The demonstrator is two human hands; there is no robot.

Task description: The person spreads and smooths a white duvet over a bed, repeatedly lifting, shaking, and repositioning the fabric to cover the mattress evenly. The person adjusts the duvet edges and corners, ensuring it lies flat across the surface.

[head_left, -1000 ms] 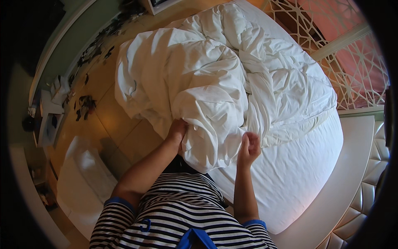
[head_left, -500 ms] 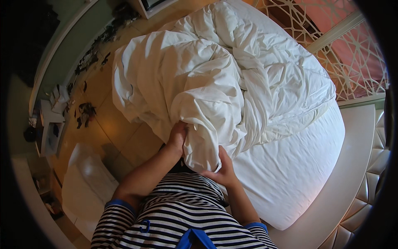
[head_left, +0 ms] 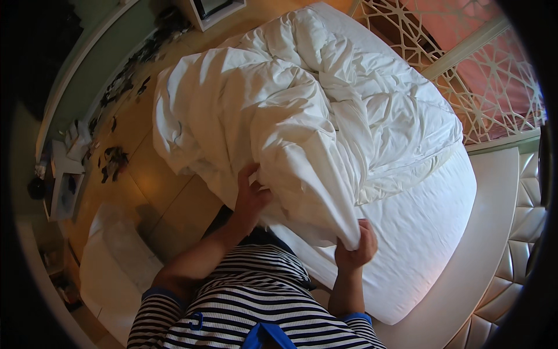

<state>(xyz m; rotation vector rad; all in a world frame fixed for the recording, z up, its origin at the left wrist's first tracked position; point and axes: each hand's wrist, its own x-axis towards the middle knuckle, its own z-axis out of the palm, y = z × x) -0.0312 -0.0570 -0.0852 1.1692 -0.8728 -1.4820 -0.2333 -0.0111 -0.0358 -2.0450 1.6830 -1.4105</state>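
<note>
Left of centre, I saw the left hand (head_left: 253,200), its grip apart, beside the white quilt (head_left: 308,116); whether it touched, I couldn't tell. The quilt filled the upper middle, its near edge slanting down rightward. Right of centre, the right hand (head_left: 358,244), nearer that edge's low end, had its grip clamped on it, beside the bare bed (head_left: 418,232).

The person's right hand (head_left: 360,246) grips an edge of the rumpled white duvet (head_left: 290,125), drawing a taut fold toward it, while the left hand (head_left: 252,200), fingers loosely spread, is at the duvet's near left side; whether it touches the cloth is unclear. The duvet is heaped across a white-sheeted mattress (head_left: 424,238). A quilted silvery panel (head_left: 511,255) curves along the right, below a pale lattice screen (head_left: 491,96).
</note>
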